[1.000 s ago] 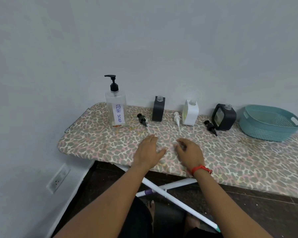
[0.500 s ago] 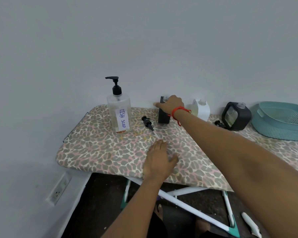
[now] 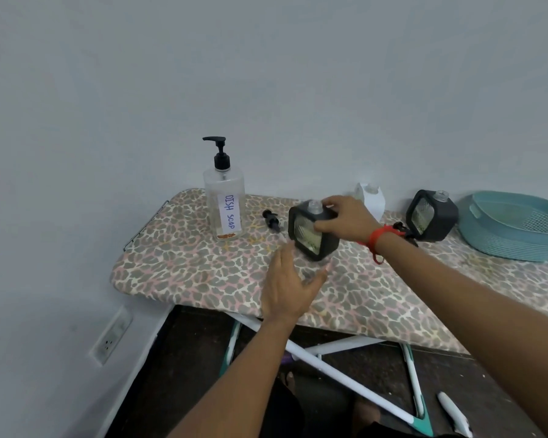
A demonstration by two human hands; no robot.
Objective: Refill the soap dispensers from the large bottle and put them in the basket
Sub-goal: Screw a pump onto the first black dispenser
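A black dispenser (image 3: 310, 238), uncapped and tilted, is held near the middle of the ironing board (image 3: 187, 270) by the right hand (image 3: 345, 219), fingers clamped on its top and side. The left hand (image 3: 290, 286) is held just below it, fingers apart. The large bottle (image 3: 225, 207) is seen at the left, the basket (image 3: 513, 245) at the far right.

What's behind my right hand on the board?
A white dispenser, capless, by the wall. The right hand, gripping a black dispenser, covers its lower left part.
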